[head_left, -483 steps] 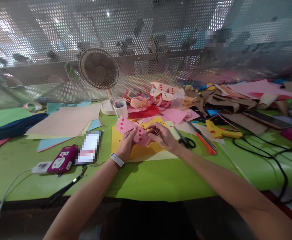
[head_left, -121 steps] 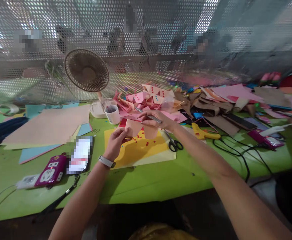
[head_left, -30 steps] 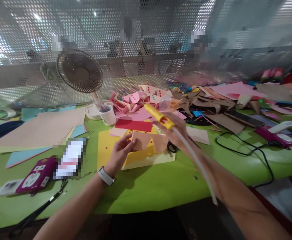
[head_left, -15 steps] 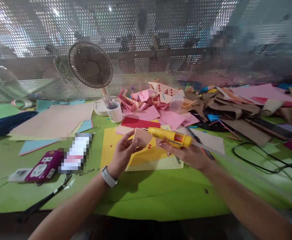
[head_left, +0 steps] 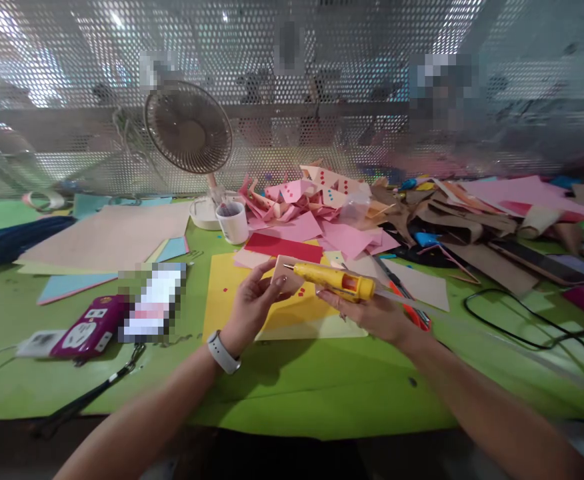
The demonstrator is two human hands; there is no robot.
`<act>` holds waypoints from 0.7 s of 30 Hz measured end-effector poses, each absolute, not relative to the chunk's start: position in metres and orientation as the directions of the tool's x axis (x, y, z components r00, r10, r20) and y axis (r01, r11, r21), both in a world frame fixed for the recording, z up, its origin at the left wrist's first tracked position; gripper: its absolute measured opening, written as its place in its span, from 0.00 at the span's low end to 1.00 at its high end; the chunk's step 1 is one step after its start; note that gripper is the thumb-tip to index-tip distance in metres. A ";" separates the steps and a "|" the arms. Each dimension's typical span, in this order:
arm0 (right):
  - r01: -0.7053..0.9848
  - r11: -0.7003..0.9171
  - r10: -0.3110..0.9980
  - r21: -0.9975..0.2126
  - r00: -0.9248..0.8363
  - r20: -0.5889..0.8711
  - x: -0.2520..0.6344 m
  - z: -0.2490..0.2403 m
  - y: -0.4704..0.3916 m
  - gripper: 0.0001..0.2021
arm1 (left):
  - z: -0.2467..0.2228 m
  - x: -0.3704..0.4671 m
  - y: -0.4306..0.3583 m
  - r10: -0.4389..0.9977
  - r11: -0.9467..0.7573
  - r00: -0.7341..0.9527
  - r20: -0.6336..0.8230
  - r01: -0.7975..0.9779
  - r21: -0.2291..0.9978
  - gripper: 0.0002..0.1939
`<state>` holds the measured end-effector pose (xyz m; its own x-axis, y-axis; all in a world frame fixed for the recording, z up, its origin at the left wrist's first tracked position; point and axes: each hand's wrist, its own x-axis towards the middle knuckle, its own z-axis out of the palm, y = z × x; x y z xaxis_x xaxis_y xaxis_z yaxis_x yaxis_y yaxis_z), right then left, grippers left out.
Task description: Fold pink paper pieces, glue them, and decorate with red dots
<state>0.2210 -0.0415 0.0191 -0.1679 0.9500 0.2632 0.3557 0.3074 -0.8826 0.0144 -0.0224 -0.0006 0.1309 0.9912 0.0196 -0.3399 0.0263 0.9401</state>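
A small piece of peach paper (head_left: 287,281) is pinched between the thumb and fingers of my left hand (head_left: 255,300), which has a pale watch on its wrist. My right hand (head_left: 372,315) grips a yellow hot glue gun (head_left: 333,277), its metal tip pointing left at the paper. Whether tip and paper touch, I cannot tell. Beneath both hands lie yellow sheets (head_left: 227,283), with a few tiny red paper bits (head_left: 301,292) on them. A red paper strip (head_left: 283,247) rests just behind the left hand.
Pink and peach folded papers (head_left: 312,193) heap up at the back. A small fan (head_left: 189,127) and a white cup (head_left: 233,223) stand left of them. A phone (head_left: 155,301) and purple power bank (head_left: 91,327) lie left; red-handled scissors (head_left: 417,317) and a black cable (head_left: 527,313) lie right.
The glue gun has moved slightly left, so its tip now lies over the peach paper. My left hand has shifted a little to the right in view, and the scissors show more.
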 end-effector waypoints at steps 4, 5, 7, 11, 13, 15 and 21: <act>0.344 0.315 0.948 -0.885 -0.168 0.272 0.220 0.019 -0.041 0.08 | -0.002 0.014 -0.022 0.991 0.010 0.128 0.037 -0.343 0.939 0.29; 0.343 0.322 0.945 -0.883 -0.168 0.279 0.220 0.019 -0.040 0.08 | -0.002 0.014 -0.022 0.991 0.007 0.129 0.040 -0.343 0.939 0.28; 0.339 0.327 0.944 -0.882 -0.167 0.286 0.220 0.018 -0.040 0.09 | -0.002 0.014 -0.022 0.990 0.006 0.134 0.043 -0.346 0.938 0.28; 0.363 0.360 0.932 -0.860 -0.174 0.316 0.221 0.014 -0.038 0.12 | -0.001 0.014 -0.023 0.989 0.007 0.143 0.045 -0.348 0.937 0.27; 0.390 0.413 0.910 -0.823 -0.203 0.360 0.222 0.013 -0.038 0.13 | -0.001 0.014 -0.023 0.988 0.002 0.143 0.050 -0.345 0.939 0.26; 0.409 0.455 0.890 -0.791 -0.231 0.392 0.224 0.013 -0.037 0.13 | -0.002 0.014 -0.023 0.989 -0.008 0.137 0.058 -0.342 0.940 0.26; 0.518 0.462 0.887 -0.720 -0.255 0.385 0.230 0.008 -0.037 0.10 | -0.001 0.015 -0.024 0.988 -0.020 0.139 0.066 -0.310 0.950 0.27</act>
<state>0.2295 -0.0370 0.0080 -0.2551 0.8868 0.3853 0.5179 0.4619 -0.7200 0.0147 -0.0236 -0.0010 0.1386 0.9882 0.0659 -0.3101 -0.0199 0.9505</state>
